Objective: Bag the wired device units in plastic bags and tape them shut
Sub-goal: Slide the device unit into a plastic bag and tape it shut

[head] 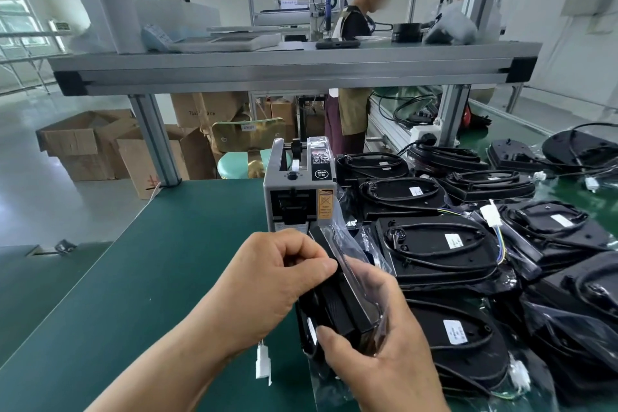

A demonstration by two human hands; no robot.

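Observation:
I hold one black wired device unit (337, 304) on edge above the green table, partly inside a clear plastic bag (363, 274). My left hand (267, 281) pinches the unit's upper edge with thumb and fingers. My right hand (374, 341) grips the unit's lower end through the bag. A white connector (263, 361) dangles from it on its wire. Several more black units (438, 251) with coiled cables lie to the right, some in bags.
A grey automatic tape dispenser (299, 191) stands just behind my hands. The green table mat (140, 271) spreads to the left. An aluminium shelf frame (284, 70) crosses overhead, with cardboard boxes (97, 144) on the floor and another person (357, 20) working beyond.

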